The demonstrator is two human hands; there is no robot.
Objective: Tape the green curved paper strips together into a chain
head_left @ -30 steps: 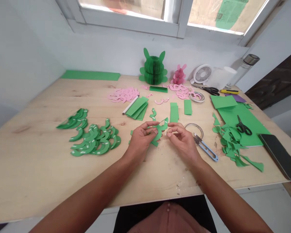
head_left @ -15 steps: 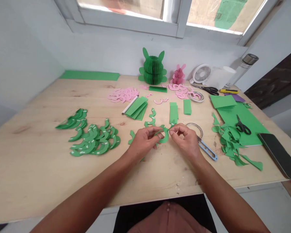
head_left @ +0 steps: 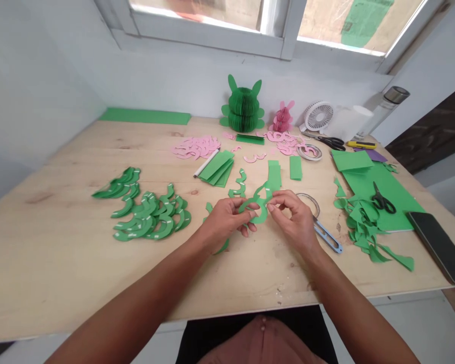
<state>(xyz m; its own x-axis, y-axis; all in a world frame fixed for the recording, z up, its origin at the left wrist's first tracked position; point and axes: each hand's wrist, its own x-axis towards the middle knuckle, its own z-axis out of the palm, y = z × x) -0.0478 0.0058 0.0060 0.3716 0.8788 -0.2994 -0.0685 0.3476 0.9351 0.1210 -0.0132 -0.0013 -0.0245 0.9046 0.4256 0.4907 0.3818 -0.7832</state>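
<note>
My left hand holds a curved green paper cutout between thumb and fingers over the table. Thumb and forefinger of my right hand are pinched at the cutout's right edge. A small white patch shows on the cutout's upper part; whether my right fingers hold anything besides the paper is too small to tell. Just beyond lies a wavy green piece with white patches. Left of my left hand is a pile of green arc-shaped pieces, many with white patches. More green paper lies partly hidden under my left hand.
A tape roll and a blue cutter lie right of my right hand. Farther right are green scraps, small scissors and a phone. Green and pink paper figures stand by the wall near a fan.
The cutout has been turned, so its upper curved part with a white patch now stands up in view. My left fingers have spread slightly; the camera view has shifted a little.
</note>
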